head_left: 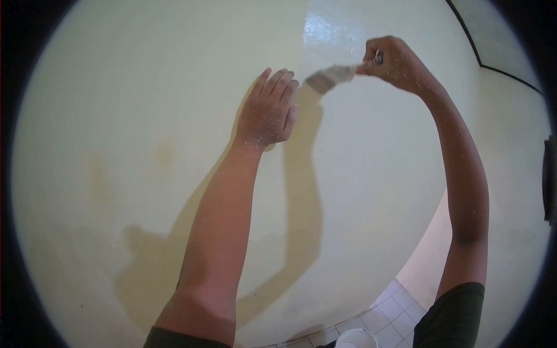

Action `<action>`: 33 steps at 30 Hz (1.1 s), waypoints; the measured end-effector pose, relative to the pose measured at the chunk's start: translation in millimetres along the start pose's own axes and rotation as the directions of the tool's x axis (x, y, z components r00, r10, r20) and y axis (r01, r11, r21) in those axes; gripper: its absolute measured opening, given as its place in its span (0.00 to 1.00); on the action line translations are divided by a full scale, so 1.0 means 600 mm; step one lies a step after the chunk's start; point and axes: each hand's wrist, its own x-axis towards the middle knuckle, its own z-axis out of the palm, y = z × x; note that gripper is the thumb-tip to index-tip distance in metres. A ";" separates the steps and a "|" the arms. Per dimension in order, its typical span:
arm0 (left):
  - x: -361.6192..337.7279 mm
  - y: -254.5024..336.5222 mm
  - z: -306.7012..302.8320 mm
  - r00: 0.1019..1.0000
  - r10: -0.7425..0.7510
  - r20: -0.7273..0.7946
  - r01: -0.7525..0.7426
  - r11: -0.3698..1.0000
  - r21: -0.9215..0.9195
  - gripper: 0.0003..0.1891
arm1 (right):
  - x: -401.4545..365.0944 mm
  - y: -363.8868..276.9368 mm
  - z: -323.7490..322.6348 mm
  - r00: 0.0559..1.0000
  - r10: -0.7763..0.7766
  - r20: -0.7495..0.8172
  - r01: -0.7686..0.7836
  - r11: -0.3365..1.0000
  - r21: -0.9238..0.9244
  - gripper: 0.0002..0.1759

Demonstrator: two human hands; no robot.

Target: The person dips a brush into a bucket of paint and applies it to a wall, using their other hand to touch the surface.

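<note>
My left hand (pixel 265 110) lies against the pale cream wall (pixel 377 156), palm inward, with its fingers stretched upward. White specks dot the back of it. Higher up and to the right, my right hand (pixel 396 62) pinches the handle of a wide paintbrush (pixel 332 78). The brush tilts down to the left, its bristles at or close to the wall just right of my left fingertips; contact is not certain. Above the bristles shines a whiter, glossy patch (pixel 331 32) that looks like wet paint.
A white bucket (pixel 357 339) stands at the bottom on the tiled floor (pixel 390 310), partly cut off by the frame. Faint yellowish stains (pixel 162 153) mark the wall at left. A dark object (pixel 548 180) shows at the right edge. Shadows of both arms fall across the wall.
</note>
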 end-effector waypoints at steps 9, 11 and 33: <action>0.000 -0.001 0.006 1.000 -0.013 -0.028 0.012 0.999 -0.046 0.23 | 0.166 0.061 0.006 0.877 -0.125 -0.465 0.050 0.984 -0.172 0.17; -0.001 0.000 0.005 1.000 -0.011 -0.028 0.009 0.999 -0.044 0.23 | 0.178 0.017 -0.006 0.865 0.139 -0.482 -0.222 0.968 -0.119 0.09; -0.001 0.001 0.009 0.999 -0.028 -0.046 0.028 1.000 -0.013 0.21 | 0.074 0.059 -0.004 0.983 -0.054 0.174 0.055 0.999 0.001 0.20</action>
